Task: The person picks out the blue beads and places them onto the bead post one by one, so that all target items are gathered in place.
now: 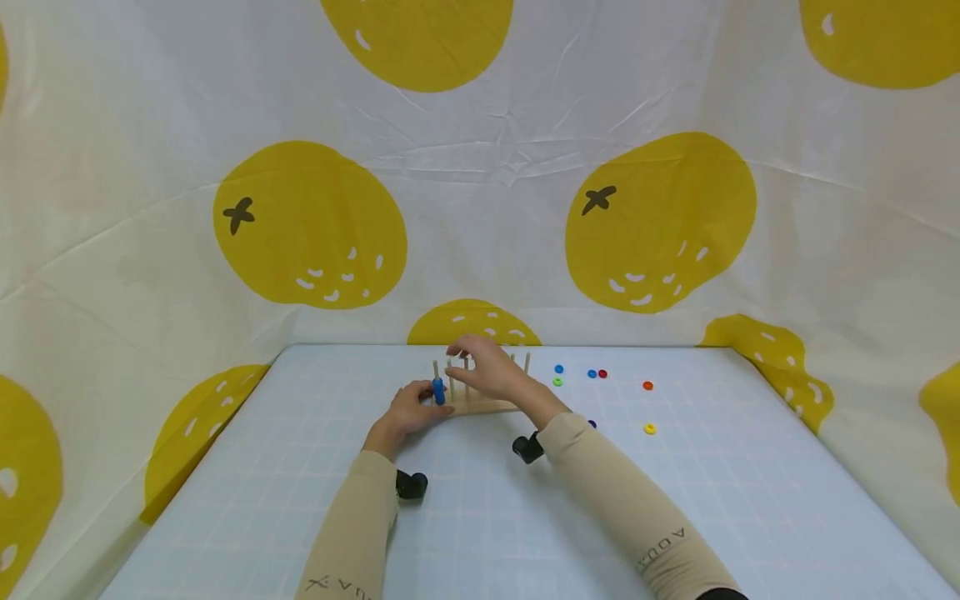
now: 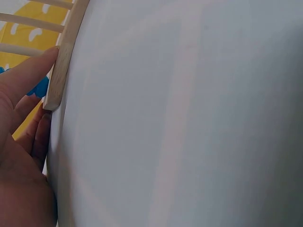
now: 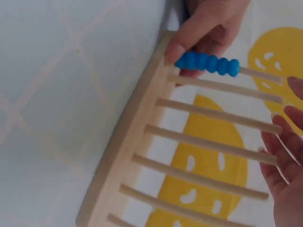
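Note:
A wooden peg rack stands on the table with a row of upright pegs. Several blue rings are stacked on the peg at its left end; the other pegs in the right wrist view are bare. My left hand grips that end of the base, thumb on the front side and fingers behind. Over the peg tops is my right hand, its fingers loosely bent and apart by the tips. Nothing shows between its thumb and fingers.
Right of the rack lie loose rings: a blue ring, a green ring, a red ring beside another blue one, an orange ring and a yellow ring. My right sleeve partly hides a dark blue ring. A patterned curtain hangs behind the table.

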### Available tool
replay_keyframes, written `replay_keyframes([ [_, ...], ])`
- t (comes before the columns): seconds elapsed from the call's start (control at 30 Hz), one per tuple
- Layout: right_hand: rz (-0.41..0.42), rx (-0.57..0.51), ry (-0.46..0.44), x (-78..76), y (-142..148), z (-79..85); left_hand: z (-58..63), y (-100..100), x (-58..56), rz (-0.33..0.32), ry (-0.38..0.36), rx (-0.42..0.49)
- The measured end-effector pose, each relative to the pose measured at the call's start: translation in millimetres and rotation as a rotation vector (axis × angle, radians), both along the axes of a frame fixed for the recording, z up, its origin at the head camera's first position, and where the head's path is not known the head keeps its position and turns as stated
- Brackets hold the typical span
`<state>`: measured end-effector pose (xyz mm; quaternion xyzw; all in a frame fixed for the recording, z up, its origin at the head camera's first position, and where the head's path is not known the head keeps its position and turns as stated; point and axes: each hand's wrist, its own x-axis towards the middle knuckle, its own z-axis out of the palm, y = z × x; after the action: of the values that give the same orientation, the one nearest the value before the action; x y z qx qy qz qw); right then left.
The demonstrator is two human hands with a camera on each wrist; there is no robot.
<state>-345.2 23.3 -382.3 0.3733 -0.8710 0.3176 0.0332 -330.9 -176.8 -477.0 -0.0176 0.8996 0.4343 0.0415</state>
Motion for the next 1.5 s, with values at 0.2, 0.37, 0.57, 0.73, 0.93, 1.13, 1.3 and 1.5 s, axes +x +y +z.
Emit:
replay_keyframes([
  [0.2, -0.034, 0.004, 0.012, 5.9, 27, 9.6, 0.5, -2, -1.6, 0.012, 0.015, 0.017],
  [0.37, -0.087, -0.023, 0.01, 5.9, 61, 8.2, 1.2, -2, 1.1, 0.008, 0.023, 0.046],
  [0.57, -0.144, -0.077, 0.018, 2.2, 107, -2.8, 1.3, -1, 2.6, 0.022, 0.012, 0.064],
  [0.73, -0.217, -0.071, -0.004, -0.9, 141, -14.7, -3.8, -1, -0.6, 0.038, -0.014, 0.055],
  [0.93, -0.323, -0.051, -0.052, -8.5, 172, -31.1, -8.9, -2, -2.4, 0.024, 0.006, 0.06],
  [1.13, -0.388, -0.031, -0.066, -16.6, 191, -45.1, -3.0, 1, 1.0, 0.028, -0.006, 0.062],
  [1.3, -0.43, -0.025, -0.112, -20.4, 201, -50.1, 0.9, 2, 4.5, 0.023, 0.002, 0.069],
  [1.5, -0.47, 0.008, -0.165, -24.6, 207, -53.2, -2.5, 3, 1.6, 0.019, 0.009, 0.044],
])
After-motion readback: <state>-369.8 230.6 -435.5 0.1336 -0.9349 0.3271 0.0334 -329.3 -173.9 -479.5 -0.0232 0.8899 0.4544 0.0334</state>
